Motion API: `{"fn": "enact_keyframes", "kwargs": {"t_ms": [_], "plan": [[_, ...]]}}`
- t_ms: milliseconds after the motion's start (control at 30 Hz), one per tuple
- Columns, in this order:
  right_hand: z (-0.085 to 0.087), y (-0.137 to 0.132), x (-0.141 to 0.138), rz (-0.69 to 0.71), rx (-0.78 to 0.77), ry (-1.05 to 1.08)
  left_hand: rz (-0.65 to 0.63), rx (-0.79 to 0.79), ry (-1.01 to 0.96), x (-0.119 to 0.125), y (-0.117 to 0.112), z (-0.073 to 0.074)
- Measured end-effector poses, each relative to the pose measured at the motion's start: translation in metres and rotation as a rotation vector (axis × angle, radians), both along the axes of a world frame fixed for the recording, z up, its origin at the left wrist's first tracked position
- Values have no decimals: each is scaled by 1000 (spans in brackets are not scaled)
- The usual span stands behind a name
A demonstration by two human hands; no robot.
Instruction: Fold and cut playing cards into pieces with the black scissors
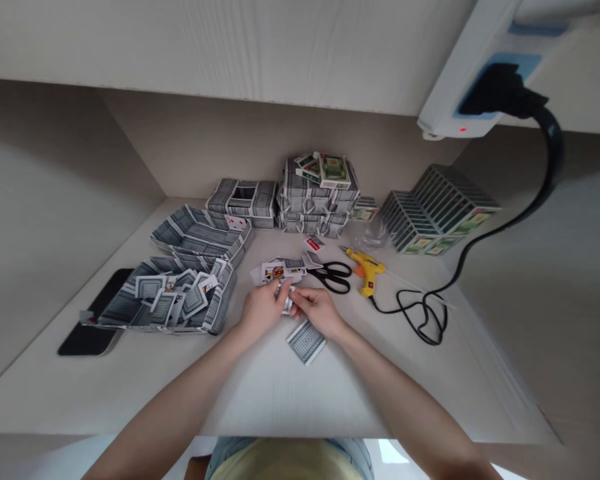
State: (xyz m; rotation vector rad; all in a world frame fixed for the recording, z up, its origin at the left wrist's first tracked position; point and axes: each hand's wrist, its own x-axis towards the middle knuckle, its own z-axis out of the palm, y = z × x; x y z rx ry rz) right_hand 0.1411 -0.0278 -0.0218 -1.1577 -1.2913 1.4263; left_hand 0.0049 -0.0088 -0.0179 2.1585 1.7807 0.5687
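Note:
My left hand [263, 308] and my right hand [318, 309] meet at the middle of the white desk [260, 387], both pinched on a small folded playing card [286, 298] held between them. A face-down card [305, 341] with a grey patterned back lies just under my right wrist. A few loose cards [280, 270], one a face card, lie just beyond my fingers.
Trays and boxes built from cards [180, 293] stand at the left, with more stacked [316, 197] at the back. Black scissors [334, 275], a yellow glue gun [366, 269] with its black cable [425, 313], card packs [437, 208] and a dark phone [96, 320] lie around.

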Motion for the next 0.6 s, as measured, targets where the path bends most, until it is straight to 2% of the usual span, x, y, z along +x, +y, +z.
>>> {"fn": "enact_keyframes", "kwargs": {"t_ms": [433, 600], "plan": [[2, -1, 2, 32, -13, 12, 4, 12, -35, 0, -1, -1], [-2, 0, 2, 13, -35, 128, -22, -20, -201, -1, 1, 2]]}}
